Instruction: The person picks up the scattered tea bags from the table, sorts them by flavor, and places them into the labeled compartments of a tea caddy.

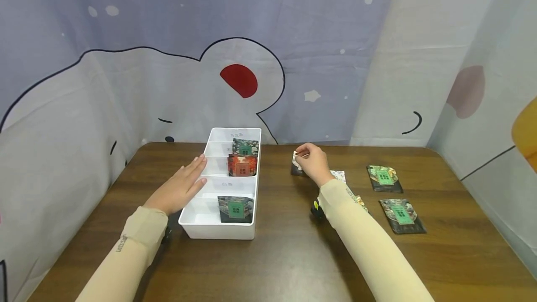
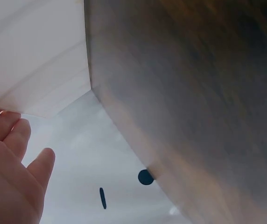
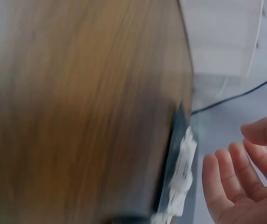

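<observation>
A long white divided box (image 1: 220, 231) stands left of the table's middle. My left hand (image 1: 176, 191) lies along its left side with straight fingers; in the left wrist view, fingertips (image 2: 5, 125) meet the rim. My right hand (image 1: 314, 163) hovers over a dark tea sachet (image 1: 297, 169) with a pale top, at the far middle of the table. In the right wrist view, thumb and index tip come close together with nothing showing between them, and a dark and white sachet (image 3: 181, 179) lies below.
The box holds dark green sachets (image 1: 236, 209) in front, red ones (image 1: 242, 166) further back and a green patterned one (image 1: 245, 147) behind. Right of my right arm lie two green-labelled sachets (image 1: 383, 178); a white-topped sachet (image 1: 338, 175) is partly hidden. A printed curtain (image 1: 327, 59) hangs behind the table.
</observation>
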Available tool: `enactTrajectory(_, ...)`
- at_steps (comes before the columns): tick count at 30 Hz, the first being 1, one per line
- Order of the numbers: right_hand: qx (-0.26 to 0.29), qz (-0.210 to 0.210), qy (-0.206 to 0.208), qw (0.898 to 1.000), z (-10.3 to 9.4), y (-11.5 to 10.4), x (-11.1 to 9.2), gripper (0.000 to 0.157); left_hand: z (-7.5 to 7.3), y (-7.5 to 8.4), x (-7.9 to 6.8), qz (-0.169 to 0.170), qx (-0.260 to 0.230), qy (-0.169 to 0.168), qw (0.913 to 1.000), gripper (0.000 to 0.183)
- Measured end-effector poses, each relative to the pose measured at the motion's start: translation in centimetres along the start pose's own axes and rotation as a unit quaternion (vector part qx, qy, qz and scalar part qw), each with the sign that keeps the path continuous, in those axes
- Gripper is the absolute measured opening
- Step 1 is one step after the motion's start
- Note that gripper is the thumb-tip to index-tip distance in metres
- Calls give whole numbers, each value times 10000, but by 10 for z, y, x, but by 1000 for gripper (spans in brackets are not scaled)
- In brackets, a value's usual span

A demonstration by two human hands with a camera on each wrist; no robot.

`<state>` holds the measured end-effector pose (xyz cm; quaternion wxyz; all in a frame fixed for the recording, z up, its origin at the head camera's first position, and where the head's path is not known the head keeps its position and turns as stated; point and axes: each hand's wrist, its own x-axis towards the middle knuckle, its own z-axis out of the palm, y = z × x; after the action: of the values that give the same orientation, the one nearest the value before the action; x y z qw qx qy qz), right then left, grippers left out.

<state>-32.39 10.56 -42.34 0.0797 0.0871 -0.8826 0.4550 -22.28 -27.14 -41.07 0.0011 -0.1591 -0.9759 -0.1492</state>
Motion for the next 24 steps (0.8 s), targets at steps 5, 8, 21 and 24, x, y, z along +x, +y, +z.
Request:
enactTrajectory(5, -308, 60, 19, 9995, -11, 16, 9, 27, -1, 0, 1, 21, 172, -2, 9998, 68)
enactTrajectory(8, -491, 62, 42, 9988, -17, 22, 14, 31, -2, 1, 2, 10, 200, 6, 9998, 68)
enactTrajectory(21, -1274, 725, -822, 9858, -25, 33, 21, 59, 2, -2, -1, -65, 11, 1, 10000, 69)
enactTrajectory(24, -1535, 844, -921, 9802, -24, 34, 23, 65, 2, -1, 0, -60, -25, 7, 10000, 69)
